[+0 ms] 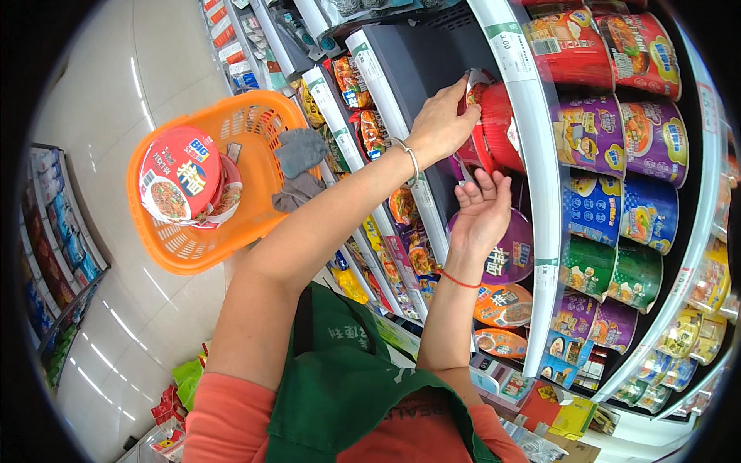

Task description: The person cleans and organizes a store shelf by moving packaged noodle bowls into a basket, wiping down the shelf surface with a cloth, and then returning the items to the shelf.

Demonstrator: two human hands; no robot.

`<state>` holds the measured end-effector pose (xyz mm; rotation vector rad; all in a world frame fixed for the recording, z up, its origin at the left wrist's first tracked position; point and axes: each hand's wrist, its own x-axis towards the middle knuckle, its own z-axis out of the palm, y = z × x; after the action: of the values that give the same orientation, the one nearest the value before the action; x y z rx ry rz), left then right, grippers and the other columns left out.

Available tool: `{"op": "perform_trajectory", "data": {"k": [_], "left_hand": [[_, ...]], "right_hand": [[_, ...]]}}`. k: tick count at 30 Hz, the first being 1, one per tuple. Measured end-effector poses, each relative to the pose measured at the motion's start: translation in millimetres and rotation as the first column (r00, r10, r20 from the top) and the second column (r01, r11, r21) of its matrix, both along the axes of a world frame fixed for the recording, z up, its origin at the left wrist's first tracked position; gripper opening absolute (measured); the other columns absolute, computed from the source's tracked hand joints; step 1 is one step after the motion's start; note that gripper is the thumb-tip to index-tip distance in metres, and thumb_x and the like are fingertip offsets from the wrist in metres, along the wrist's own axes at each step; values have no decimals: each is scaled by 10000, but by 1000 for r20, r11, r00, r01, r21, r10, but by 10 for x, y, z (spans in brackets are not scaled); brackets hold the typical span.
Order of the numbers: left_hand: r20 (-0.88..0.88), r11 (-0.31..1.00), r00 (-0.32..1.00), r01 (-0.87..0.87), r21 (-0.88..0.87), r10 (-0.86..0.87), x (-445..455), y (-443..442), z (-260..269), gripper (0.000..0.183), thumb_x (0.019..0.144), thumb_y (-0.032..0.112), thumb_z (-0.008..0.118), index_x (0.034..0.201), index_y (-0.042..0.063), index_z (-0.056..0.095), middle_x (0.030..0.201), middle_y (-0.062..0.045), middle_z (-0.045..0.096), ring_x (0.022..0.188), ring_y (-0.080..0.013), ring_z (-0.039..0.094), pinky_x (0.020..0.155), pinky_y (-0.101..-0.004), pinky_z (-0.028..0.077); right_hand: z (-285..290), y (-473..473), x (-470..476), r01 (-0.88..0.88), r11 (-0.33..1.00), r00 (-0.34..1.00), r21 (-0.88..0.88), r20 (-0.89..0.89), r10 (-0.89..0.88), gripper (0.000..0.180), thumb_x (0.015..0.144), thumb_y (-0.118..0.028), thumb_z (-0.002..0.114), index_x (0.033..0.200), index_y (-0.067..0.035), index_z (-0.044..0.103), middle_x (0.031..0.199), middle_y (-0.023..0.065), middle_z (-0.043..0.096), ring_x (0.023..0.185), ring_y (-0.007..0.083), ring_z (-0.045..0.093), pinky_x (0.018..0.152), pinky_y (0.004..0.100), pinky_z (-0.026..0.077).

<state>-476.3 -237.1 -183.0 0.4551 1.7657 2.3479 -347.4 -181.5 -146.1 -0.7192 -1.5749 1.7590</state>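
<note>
My left hand point(444, 120), with a silver bangle at its wrist, reaches onto the shelf and grips the rim of a red instant-noodle bowl point(502, 128). Its fingertips are partly hidden at the bowl's lid. Just below, my right hand point(481, 213) is palm up with fingers apart, holding nothing; a red cord circles its wrist. Behind this hand is a purple-lidded noodle bowl point(512, 249), with orange-lidded bowls point(502, 305) further down. An orange plastic basket point(147, 231) at the left holds red-lidded noodle bowls point(180, 173), one over another.
Grey cloths point(300, 153) hang over the basket's near side. A white shelf edge point(535, 144) with price tags runs along the right of my hands. Beyond it stand rows of cup noodles point(590, 136). Packaged noodles point(370, 133) fill shelves to the left. Another goods rack point(58, 231) stands across the tiled floor.
</note>
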Motion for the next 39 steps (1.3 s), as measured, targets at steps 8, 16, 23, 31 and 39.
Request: {"op": "perform_trajectory", "data": {"k": [8, 16, 23, 31, 39], "left_hand": [[119, 992, 992, 31, 124, -46, 125, -166, 166, 519, 833, 251, 545, 1299, 34, 475, 1235, -209, 531, 1101, -351, 535, 948, -371, 419], [144, 986, 989, -61, 158, 38, 67, 65, -29, 604, 788, 257, 615, 1311, 6, 447, 1090, -227, 623, 1000, -343, 611, 919, -368, 448], [217, 970, 975, -95, 224, 45, 133, -148, -9, 605, 716, 192, 676, 1241, -52, 498, 1029, -209, 657, 924, -246, 653, 843, -320, 494], [280, 986, 960, -34, 162, -13, 149, -297, -27, 743, 675, 317, 725, 1285, -15, 461, 1113, -270, 536, 1043, -324, 565, 905, -336, 467], [315, 880, 892, 164, 445, -325, 193, -480, 79, 611, 936, 452, 473, 1415, 100, 328, 1284, -90, 505, 1141, -201, 512, 921, -405, 443]], "right_hand": [[166, -48, -36, -128, 991, 992, -47, 0, 128, 373, 976, -332, 425, 1127, 8, 452, 939, 179, 642, 631, 211, 644, 584, 311, 544], [272, -115, -123, -183, 981, 983, -66, -31, 182, 372, 980, -353, 398, 1085, -7, 489, 952, 174, 643, 648, 209, 644, 613, 316, 541], [322, -208, -248, -190, 974, 982, -127, -36, 187, 380, 963, -375, 447, 1019, -12, 540, 924, 153, 651, 638, 178, 643, 595, 296, 551], [370, -240, -271, -181, 964, 982, -195, -97, 164, 288, 952, -295, 473, 862, -35, 560, 807, 130, 656, 642, 180, 632, 604, 310, 544], [380, -722, -89, -285, 944, 953, -168, -151, 261, 402, 963, -338, 426, 762, -15, 559, 732, 159, 639, 611, 220, 613, 675, 337, 532]]}}
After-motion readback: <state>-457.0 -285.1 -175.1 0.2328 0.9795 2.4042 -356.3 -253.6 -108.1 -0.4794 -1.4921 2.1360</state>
